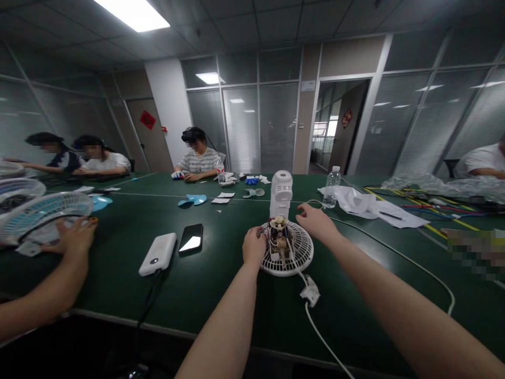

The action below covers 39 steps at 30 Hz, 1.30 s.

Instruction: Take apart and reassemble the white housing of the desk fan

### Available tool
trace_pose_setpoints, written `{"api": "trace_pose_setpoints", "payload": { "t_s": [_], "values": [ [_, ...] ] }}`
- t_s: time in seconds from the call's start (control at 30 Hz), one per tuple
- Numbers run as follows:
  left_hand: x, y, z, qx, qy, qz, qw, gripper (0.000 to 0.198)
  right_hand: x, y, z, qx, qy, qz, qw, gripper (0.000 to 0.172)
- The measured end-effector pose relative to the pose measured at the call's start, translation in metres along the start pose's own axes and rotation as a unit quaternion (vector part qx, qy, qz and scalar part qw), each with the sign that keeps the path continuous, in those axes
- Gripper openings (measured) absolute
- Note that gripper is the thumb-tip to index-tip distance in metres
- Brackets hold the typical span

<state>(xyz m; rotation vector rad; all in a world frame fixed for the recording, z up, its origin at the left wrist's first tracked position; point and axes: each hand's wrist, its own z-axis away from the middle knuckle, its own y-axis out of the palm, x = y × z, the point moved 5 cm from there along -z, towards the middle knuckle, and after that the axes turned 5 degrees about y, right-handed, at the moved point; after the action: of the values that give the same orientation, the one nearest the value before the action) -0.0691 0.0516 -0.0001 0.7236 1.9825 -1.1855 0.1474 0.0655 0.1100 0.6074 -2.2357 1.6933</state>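
A small white electric fan lies with its round grille (303, 252) down on the green table, its motor (281, 242) and wiring bare. Behind the motor rises a white plastic fan part (281, 192) with slots at its top. My left hand (254, 246) is closed on the left side of the fan, beside the motor; its fingertips are partly hidden. Just right of the fan, my right hand (315, 220) hovers with its fingers loosely bent and apart, and nothing shows in them. A white plug or connector (310, 291) on a cable lies in front of the grille.
A power bank (158, 255) and a phone (191, 239) lie to the left. Blue fan blades (192, 200) are farther back. A water bottle (332, 188), white sheets (365, 202) and a long cable (414, 263) lie right. A co-worker's hand (73, 237) holds another fan grille (47, 210).
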Motion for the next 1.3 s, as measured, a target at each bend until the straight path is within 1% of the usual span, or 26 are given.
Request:
{"api": "trace_pose_setpoints", "payload": {
  "t_s": [0.1, 0.17, 0.3, 0.37, 0.43, 0.5, 0.6, 0.73, 0.9, 1.03, 1.13, 1.23, 1.3],
  "values": [
    [0.000, 0.000, 0.000, 0.000, -0.001, -0.001, 1.000, 0.029, 0.004, 0.003, -0.036, -0.057, -0.022, -0.045, 0.997, 0.050],
    [0.000, 0.000, -0.001, 0.000, 0.000, -0.001, 1.000, 0.029, 0.007, 0.008, -0.058, -0.083, -0.038, -0.076, 0.993, 0.062],
    [0.000, 0.002, -0.001, -0.003, 0.000, -0.001, 1.000, 0.028, 0.016, 0.017, -0.088, -0.102, -0.086, -0.123, 0.983, 0.084],
    [0.000, 0.003, -0.002, -0.004, 0.000, -0.002, 1.000, 0.027, 0.020, 0.021, -0.096, -0.100, -0.110, -0.142, 0.979, 0.089],
    [0.000, 0.004, -0.002, -0.003, 0.001, -0.003, 1.000, 0.027, 0.023, 0.025, -0.102, -0.096, -0.124, -0.162, 0.974, 0.088],
    [0.000, 0.005, -0.003, -0.002, 0.003, -0.004, 1.000, 0.027, 0.023, 0.028, -0.107, -0.095, -0.128, -0.180, 0.971, 0.083],
    [-0.001, 0.006, -0.003, 0.000, 0.005, -0.005, 1.000, 0.026, 0.021, 0.030, -0.112, -0.100, -0.125, -0.199, 0.967, 0.077],
    [-0.001, 0.007, -0.003, 0.000, 0.008, -0.004, 1.000, 0.025, 0.019, 0.029, -0.117, -0.103, -0.118, -0.213, 0.964, 0.075],
    [-0.002, 0.007, -0.003, 0.001, 0.008, -0.003, 1.000, 0.025, 0.015, 0.022, -0.114, -0.114, -0.097, -0.236, 0.960, 0.073],
    [-0.002, 0.007, -0.004, -0.004, 0.010, 0.004, 1.000, 0.024, 0.013, 0.009, -0.101, -0.141, -0.086, -0.268, 0.949, 0.074],
    [-0.001, 0.007, -0.005, -0.010, 0.014, 0.014, 1.000, 0.024, 0.009, -0.003, -0.080, -0.150, -0.070, -0.340, 0.926, 0.075],
    [-0.002, 0.010, -0.004, -0.015, 0.025, 0.030, 0.999, 0.024, 0.003, -0.009, -0.048, -0.120, -0.049, -0.425, 0.896, 0.076],
    [-0.004, 0.011, -0.004, -0.018, 0.036, 0.042, 0.998, 0.025, -0.001, -0.009, -0.022, -0.091, -0.037, -0.485, 0.869, 0.076]
  ]
}}
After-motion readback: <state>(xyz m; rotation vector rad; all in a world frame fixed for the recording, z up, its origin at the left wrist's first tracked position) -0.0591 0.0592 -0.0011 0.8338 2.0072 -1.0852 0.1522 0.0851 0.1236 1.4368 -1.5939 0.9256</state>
